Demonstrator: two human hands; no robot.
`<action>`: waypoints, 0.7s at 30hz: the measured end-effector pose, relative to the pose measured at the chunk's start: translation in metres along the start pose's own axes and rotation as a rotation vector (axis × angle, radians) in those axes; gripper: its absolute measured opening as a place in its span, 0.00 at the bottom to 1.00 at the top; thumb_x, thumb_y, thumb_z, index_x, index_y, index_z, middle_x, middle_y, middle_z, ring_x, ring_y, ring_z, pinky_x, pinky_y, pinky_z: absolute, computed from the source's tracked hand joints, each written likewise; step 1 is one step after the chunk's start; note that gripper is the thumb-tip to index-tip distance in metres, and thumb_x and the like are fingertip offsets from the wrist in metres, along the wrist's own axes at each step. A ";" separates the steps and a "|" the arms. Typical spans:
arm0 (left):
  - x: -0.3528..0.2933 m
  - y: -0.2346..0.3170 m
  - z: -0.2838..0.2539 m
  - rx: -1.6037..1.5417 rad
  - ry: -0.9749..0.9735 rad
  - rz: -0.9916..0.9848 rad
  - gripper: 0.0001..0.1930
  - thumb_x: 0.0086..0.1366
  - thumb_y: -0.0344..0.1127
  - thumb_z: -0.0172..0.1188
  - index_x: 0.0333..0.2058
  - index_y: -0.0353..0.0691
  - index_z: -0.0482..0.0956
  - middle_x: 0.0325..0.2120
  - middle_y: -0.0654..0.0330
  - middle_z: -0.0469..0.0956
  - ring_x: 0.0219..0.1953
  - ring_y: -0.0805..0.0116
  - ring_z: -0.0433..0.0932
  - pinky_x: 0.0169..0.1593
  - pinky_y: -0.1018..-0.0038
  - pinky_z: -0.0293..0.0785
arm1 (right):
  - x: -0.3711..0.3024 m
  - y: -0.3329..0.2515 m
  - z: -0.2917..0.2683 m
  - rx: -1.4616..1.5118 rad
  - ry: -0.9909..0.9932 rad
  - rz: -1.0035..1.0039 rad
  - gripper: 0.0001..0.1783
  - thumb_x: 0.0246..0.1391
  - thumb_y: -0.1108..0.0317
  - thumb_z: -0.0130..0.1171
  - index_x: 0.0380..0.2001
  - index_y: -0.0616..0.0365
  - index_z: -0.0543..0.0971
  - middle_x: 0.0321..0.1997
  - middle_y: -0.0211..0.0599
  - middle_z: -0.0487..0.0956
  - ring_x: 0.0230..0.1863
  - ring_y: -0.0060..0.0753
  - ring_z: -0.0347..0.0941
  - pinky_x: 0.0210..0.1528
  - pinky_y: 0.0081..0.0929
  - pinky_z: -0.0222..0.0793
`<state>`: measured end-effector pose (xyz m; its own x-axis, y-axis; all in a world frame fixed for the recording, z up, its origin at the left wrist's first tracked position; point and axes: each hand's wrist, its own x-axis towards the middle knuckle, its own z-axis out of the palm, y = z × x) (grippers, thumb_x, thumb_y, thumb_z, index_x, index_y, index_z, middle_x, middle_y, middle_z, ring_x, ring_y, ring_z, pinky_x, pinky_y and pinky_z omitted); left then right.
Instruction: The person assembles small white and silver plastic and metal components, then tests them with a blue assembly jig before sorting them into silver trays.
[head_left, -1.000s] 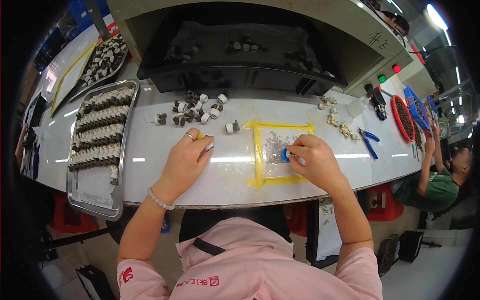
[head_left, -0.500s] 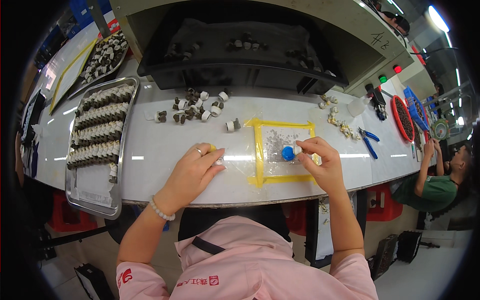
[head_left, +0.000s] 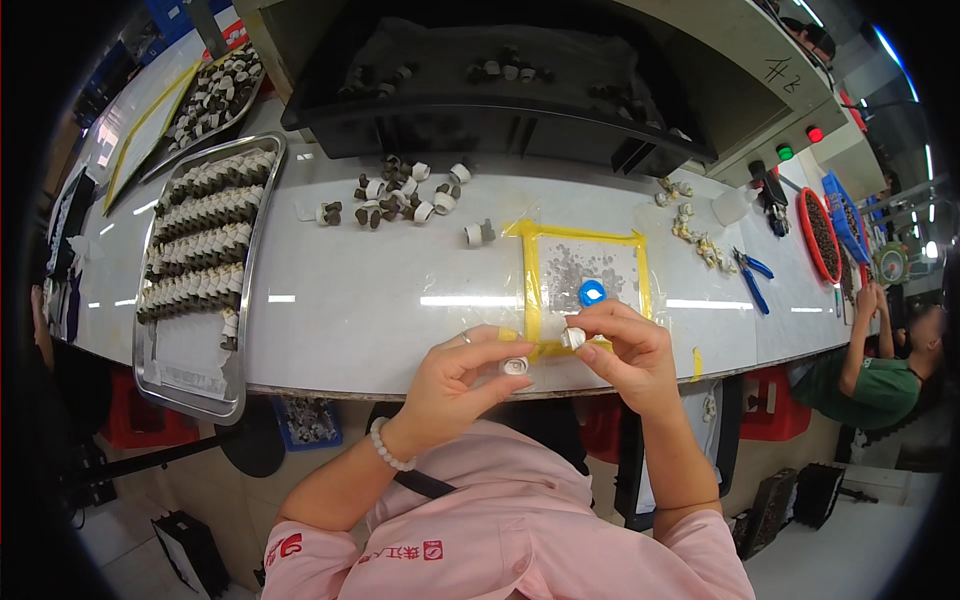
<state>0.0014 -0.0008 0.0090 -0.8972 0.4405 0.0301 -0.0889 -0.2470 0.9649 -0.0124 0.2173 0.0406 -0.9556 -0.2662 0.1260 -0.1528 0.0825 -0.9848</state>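
Observation:
Between the thumb and forefinger of my left hand (head_left: 455, 380) is a small white ring-shaped piece (head_left: 515, 367), its hollow side showing. My right hand (head_left: 632, 358) pinches another small white piece (head_left: 573, 338) close beside it, the two pieces still apart. Both hands hover near the table's front edge. Just beyond my right fingers, a small blue cap-like dish (head_left: 593, 292) with something white in it rests on a spotted sheet framed by yellow tape (head_left: 531, 280). A single grey-and-white part (head_left: 479, 234) lies left of the frame's far corner.
At left stands a metal tray (head_left: 190, 385) with rows of grey-and-white parts. A loose pile of such parts (head_left: 410, 195) lies mid-table, before a black bin (head_left: 450, 140). Rightward are blue cutters (head_left: 752, 280), a white bottle (head_left: 733, 207), a red basket (head_left: 819, 235) and a co-worker in green (head_left: 875, 385).
My left hand has moved right and nearer to me with the white piece. My right hand has drawn back from the blue dish, bringing its white piece close to the left one.

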 end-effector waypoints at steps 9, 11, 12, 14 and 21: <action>0.001 -0.007 0.004 -0.053 0.040 0.033 0.13 0.54 0.22 0.63 0.39 0.31 0.75 0.35 0.57 0.76 0.38 0.73 0.75 0.45 0.77 0.73 | 0.000 -0.005 0.004 -0.148 -0.092 -0.032 0.15 0.43 0.77 0.59 0.39 0.59 0.79 0.34 0.36 0.76 0.35 0.26 0.72 0.40 0.21 0.66; 0.001 -0.007 0.003 -0.052 0.030 0.029 0.13 0.54 0.23 0.63 0.40 0.31 0.75 0.35 0.57 0.76 0.38 0.73 0.75 0.45 0.77 0.73 | 0.000 -0.006 0.004 -0.144 -0.099 -0.038 0.15 0.43 0.76 0.59 0.39 0.59 0.79 0.34 0.36 0.76 0.35 0.27 0.72 0.40 0.21 0.66; 0.001 -0.007 0.003 -0.050 0.021 0.026 0.14 0.54 0.23 0.63 0.41 0.31 0.75 0.35 0.57 0.76 0.38 0.74 0.75 0.45 0.77 0.73 | 0.000 -0.006 0.004 -0.144 -0.100 -0.038 0.15 0.43 0.76 0.59 0.39 0.59 0.79 0.34 0.36 0.76 0.35 0.27 0.72 0.40 0.21 0.66; 0.001 -0.007 0.002 -0.025 0.008 0.029 0.14 0.55 0.24 0.61 0.42 0.31 0.75 0.35 0.57 0.76 0.38 0.74 0.75 0.45 0.77 0.72 | 0.000 -0.007 0.004 -0.151 -0.105 -0.034 0.15 0.43 0.76 0.59 0.39 0.59 0.79 0.34 0.36 0.76 0.36 0.27 0.72 0.40 0.21 0.66; 0.003 0.013 0.004 -0.185 0.083 -0.206 0.14 0.63 0.27 0.52 0.47 0.35 0.72 0.31 0.63 0.73 0.33 0.77 0.72 0.42 0.80 0.71 | 0.000 -0.010 0.006 -0.143 -0.102 -0.034 0.16 0.43 0.76 0.59 0.39 0.60 0.79 0.35 0.37 0.76 0.37 0.28 0.72 0.40 0.21 0.66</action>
<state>-0.0011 0.0007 0.0226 -0.8837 0.4273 -0.1909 -0.3438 -0.3161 0.8842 -0.0098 0.2110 0.0494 -0.9200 -0.3663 0.1391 -0.2258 0.2053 -0.9523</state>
